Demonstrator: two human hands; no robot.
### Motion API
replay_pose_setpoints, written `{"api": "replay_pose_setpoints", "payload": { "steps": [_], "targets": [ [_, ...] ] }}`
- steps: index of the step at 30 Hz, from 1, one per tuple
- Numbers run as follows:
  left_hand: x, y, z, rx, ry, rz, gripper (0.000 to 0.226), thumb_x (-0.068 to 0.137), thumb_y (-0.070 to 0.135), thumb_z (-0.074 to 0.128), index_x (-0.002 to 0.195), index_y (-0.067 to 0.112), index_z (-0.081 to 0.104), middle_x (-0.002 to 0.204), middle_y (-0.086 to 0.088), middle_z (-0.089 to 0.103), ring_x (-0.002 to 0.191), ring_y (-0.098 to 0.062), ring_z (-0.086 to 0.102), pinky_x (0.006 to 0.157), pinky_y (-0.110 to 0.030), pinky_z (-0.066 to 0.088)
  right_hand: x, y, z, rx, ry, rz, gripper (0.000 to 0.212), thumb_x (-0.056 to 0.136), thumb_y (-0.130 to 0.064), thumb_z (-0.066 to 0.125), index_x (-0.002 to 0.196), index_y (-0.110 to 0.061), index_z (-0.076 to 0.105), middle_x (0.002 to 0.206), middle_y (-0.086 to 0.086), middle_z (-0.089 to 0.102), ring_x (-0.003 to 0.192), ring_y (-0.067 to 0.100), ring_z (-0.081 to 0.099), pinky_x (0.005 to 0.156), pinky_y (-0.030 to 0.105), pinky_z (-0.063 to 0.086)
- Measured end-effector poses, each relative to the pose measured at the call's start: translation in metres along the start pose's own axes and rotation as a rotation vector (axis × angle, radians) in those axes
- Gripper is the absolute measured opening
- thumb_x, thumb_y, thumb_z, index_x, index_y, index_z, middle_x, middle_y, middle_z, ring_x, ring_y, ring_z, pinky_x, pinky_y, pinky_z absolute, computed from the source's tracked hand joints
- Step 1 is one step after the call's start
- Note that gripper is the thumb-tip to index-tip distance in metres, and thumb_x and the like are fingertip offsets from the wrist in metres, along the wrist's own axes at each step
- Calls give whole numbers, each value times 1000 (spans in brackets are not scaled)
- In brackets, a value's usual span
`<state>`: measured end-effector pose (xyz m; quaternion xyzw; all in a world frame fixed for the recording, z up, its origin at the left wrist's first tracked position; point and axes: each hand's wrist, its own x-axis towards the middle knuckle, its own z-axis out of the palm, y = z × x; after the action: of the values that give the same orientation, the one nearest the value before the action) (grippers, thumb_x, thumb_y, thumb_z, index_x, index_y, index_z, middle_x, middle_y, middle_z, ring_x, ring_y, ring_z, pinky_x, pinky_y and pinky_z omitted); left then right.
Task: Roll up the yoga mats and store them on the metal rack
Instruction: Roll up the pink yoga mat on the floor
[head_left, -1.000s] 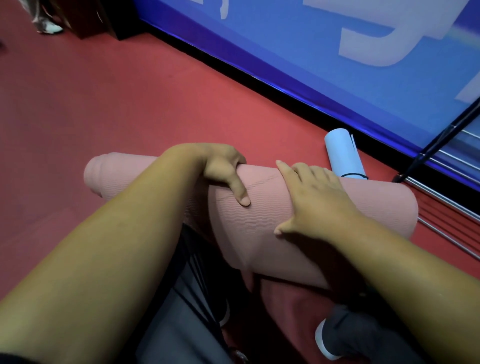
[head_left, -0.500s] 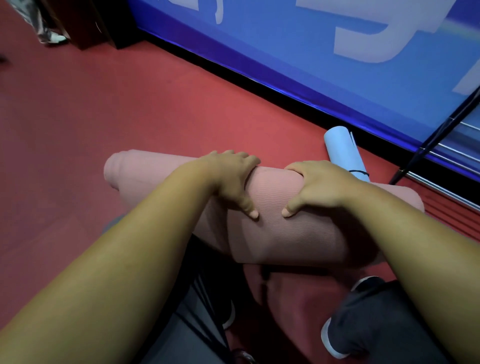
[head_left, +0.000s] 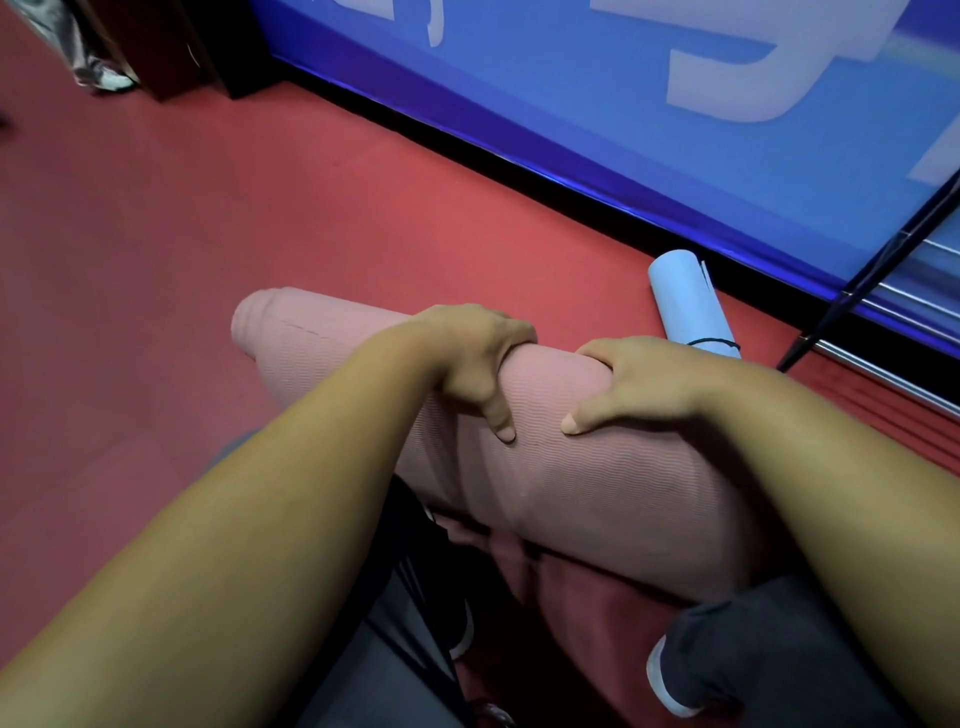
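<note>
A thick pink yoga mat (head_left: 571, 467), almost fully rolled, lies across the red floor in front of my knees. My left hand (head_left: 478, 358) curls over the top of the roll near its middle, thumb pressed on the near side. My right hand (head_left: 639, 384) grips the roll just to the right, fingers over the top. A short unrolled tail of pink mat (head_left: 524, 566) shows under the roll. A rolled light-blue mat (head_left: 691, 312), tied with a dark band, lies on the floor behind. The metal rack (head_left: 883, 374) stands at the right edge.
A blue wall panel (head_left: 571, 104) with white lettering runs diagonally behind, with a black base strip. My grey-trousered knees and a white-soled shoe (head_left: 670, 691) are at the bottom. Dark furniture (head_left: 171, 47) stands at the top left. Red floor (head_left: 156, 260) stretches to the left.
Both hands shifted from lying flat on the roll to gripping over its top, closer together. The pink roll turned a little further away and sits tighter.
</note>
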<state>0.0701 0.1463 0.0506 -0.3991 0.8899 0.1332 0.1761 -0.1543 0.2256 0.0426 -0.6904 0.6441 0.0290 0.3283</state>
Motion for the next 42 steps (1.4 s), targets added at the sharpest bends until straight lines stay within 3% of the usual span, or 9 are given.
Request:
{"api": "replay_pose_setpoints", "payload": {
  "steps": [3, 6, 9, 12, 17, 26, 31, 36, 42],
  "targets": [
    [3, -2, 0, -53, -37, -34, 103, 32, 83, 88, 123, 46, 58, 109, 16, 68, 101, -20, 65, 90, -43, 59, -2, -6, 7, -106, 38, -47, 92, 77, -71, 80, 154, -34, 45, 148, -7, 56, 128, 19, 56, 109, 39, 46],
    [5, -5, -3, -121, -44, -73, 97, 34, 78, 92, 118, 42, 61, 102, 15, 69, 97, -19, 66, 89, -40, 59, -5, -13, 19, -265, 90, -46, 124, 75, -81, 74, 170, -27, 14, 168, 2, 32, 148, 32, 38, 122, 49, 34],
    [7, -6, -6, -197, -14, -112, 102, 35, 73, 96, 122, 36, 58, 101, 12, 67, 94, -18, 66, 89, -40, 59, -13, -19, 36, -412, 172, -17, 156, 60, -90, 76, 170, -23, -13, 175, 6, 13, 155, 37, 27, 127, 56, 24],
    [7, -6, -6, -257, -23, -136, 97, 40, 67, 99, 120, 31, 58, 101, 9, 68, 92, -17, 66, 89, -41, 60, -15, -24, 51, -490, 276, 5, 166, 54, -90, 80, 167, -24, -22, 176, 10, 3, 157, 40, 21, 128, 64, 17],
    [7, -8, -5, -322, -69, -139, 89, 44, 62, 101, 116, 29, 62, 101, 8, 72, 92, -17, 69, 90, -41, 61, -6, -19, 54, -510, 407, -34, 145, 58, -86, 80, 167, -28, 4, 155, 1, 40, 134, 35, 47, 111, 56, 39],
    [8, -9, 2, -300, -34, -77, 93, 56, 74, 88, 135, 34, 60, 118, 9, 69, 107, -20, 65, 100, -43, 56, 6, -11, 36, -330, 275, -4, 118, 47, -83, 83, 148, -44, 36, 135, -11, 54, 121, 33, 55, 101, 54, 46],
    [4, -2, 9, -131, 64, 23, 82, 82, 74, 74, 146, 26, 56, 134, -1, 67, 122, -27, 62, 103, -43, 52, 13, 0, 24, -149, 132, 2, 106, 35, -82, 84, 132, -50, 52, 114, -22, 61, 109, 19, 62, 100, 48, 50],
    [-2, 8, 18, 216, 39, 22, 133, 50, 97, 75, 158, 30, 35, 153, 2, 48, 139, -28, 46, 121, -54, 33, 12, 10, 12, 13, 50, 6, 89, 42, -66, 96, 122, -50, 61, 107, -23, 68, 99, 6, 63, 87, 35, 55],
    [1, 10, 15, 146, 118, 51, 116, 37, 96, 76, 133, 37, 47, 123, 7, 57, 112, -27, 58, 98, -49, 53, 10, 13, 8, 49, -3, -24, 88, 46, -63, 97, 125, -49, 60, 111, -23, 68, 101, 5, 65, 86, 35, 54]
  ]
}}
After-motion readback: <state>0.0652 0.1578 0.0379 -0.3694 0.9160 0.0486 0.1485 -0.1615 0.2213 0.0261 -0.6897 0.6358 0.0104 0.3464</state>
